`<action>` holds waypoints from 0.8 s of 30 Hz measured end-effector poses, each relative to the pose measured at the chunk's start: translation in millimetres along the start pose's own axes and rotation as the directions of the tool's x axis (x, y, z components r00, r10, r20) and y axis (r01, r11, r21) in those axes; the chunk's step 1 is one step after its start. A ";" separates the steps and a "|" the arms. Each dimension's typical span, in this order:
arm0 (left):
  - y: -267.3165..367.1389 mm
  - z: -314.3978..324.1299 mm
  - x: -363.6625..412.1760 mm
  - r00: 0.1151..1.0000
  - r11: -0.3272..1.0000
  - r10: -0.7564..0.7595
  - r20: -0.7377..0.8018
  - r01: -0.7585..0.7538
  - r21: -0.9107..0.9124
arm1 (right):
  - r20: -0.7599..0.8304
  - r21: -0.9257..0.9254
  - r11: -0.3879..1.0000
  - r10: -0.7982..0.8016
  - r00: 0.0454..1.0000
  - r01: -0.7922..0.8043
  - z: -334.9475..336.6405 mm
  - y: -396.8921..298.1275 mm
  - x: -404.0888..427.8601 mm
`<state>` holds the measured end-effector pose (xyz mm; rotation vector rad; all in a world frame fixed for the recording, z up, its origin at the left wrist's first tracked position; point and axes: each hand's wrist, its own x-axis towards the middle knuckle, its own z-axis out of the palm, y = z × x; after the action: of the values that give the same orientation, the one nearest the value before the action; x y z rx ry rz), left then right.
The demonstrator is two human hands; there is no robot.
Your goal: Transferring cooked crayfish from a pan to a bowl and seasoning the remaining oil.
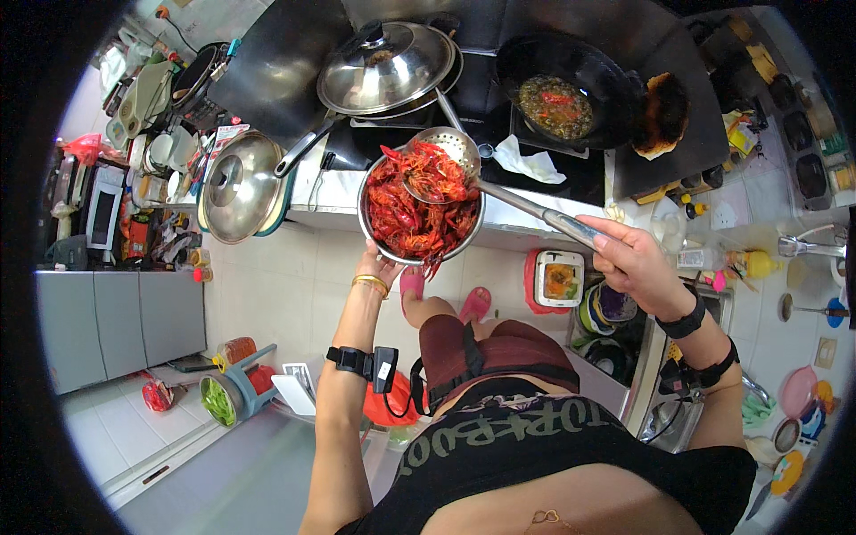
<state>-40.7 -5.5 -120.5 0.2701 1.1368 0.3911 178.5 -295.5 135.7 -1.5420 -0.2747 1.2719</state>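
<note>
My left hand (381,264) holds the near rim of a round metal bowl (476,235) heaped with red crayfish (401,224). My right hand (625,257) grips the long metal handle of a perforated skimmer (460,150). The skimmer's head lies over the bowl, with more crayfish on it and against it. To the right, a black wok (605,73) on the cooktop holds oily liquid with red bits (555,107). A crumpled white tissue (528,162) rests between bowl and wok.
A lidded pan (394,67) occupies the left burner, its black handle (307,147) pointing towards me. Another metal lid (242,187) lies left of it. A scorched cloth-like item (662,117) touches the wok's right side. The sink (719,307) is at right.
</note>
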 end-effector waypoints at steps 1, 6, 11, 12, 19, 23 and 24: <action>-0.8 -0.9 1.4 1.000 1.000 -0.004 -0.003 0.004 -0.005 | 0.001 -0.004 1.000 0.006 1.000 -0.006 1.2 -0.5 0.1; -2.1 -6.4 12.4 1.000 1.000 -0.011 -0.013 0.011 0.008 | 0.025 -0.279 0.936 -0.218 0.976 0.216 7.7 4.8 14.5; -2.3 -6.4 13.0 1.000 1.000 0.000 -0.031 -0.001 -0.013 | 0.131 -0.710 0.562 -0.486 0.864 0.424 13.3 11.6 23.7; -2.7 -8.9 16.9 1.000 1.000 0.006 -0.026 -0.005 0.005 | 0.113 -0.799 0.502 -0.414 0.903 0.330 17.6 8.2 19.8; -2.9 -8.2 16.2 1.000 1.000 0.003 -0.004 -0.003 0.016 | 0.324 -0.888 0.065 -0.615 0.719 0.456 22.5 18.6 26.0; -1.5 -9.7 15.5 1.000 1.000 0.004 -0.023 -0.004 0.009 | 0.354 -0.923 -0.077 -0.553 0.754 0.377 26.7 10.3 20.9; -1.4 -7.7 13.6 1.000 1.000 0.002 -0.022 -0.002 0.010 | 0.364 -0.924 -0.111 -0.557 0.747 0.367 26.4 9.0 20.7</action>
<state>-42.5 -0.8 -135.4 0.2760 1.1606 0.3917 161.6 -269.4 120.3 -2.2717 -1.7957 0.1323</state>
